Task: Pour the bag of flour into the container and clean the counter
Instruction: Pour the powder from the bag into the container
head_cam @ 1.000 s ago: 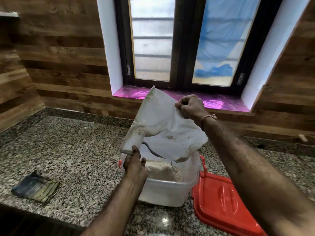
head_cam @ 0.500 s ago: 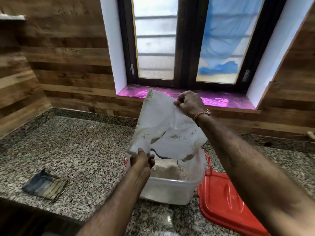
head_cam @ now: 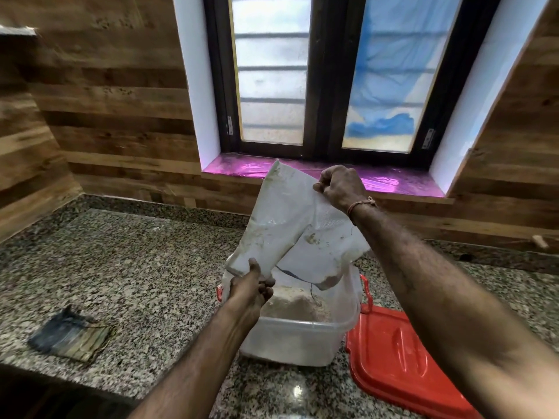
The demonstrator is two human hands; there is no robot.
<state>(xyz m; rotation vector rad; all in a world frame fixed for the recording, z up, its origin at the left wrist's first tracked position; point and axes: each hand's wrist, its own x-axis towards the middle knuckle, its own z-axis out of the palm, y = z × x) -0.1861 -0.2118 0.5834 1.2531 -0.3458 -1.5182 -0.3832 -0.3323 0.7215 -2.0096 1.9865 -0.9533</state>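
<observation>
Two hands held the flour bag (head_cam: 290,225) with curled fingers (head_cam: 325,183): the right hand (head_cam: 340,187) gripped its raised corner, the left hand (head_cam: 249,287) its low end, so its long axis slanted down toward the container (head_cam: 302,340) just below on the surface (head_cam: 136,267).

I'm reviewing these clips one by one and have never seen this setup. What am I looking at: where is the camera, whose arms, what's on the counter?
No machine here: a person works bare-handed, and the one camera sits on their head, looking down past both forearms. The left hand grips the lower corner of a soiled white plastic bag; the right hand pinches its upper edge, so it hangs tilted over a clear plastic container holding a mound of pale flour. The container stands on a speckled granite counter. A red plastic lid lies at its right; a folded blue striped cloth lies apart at its left.
</observation>
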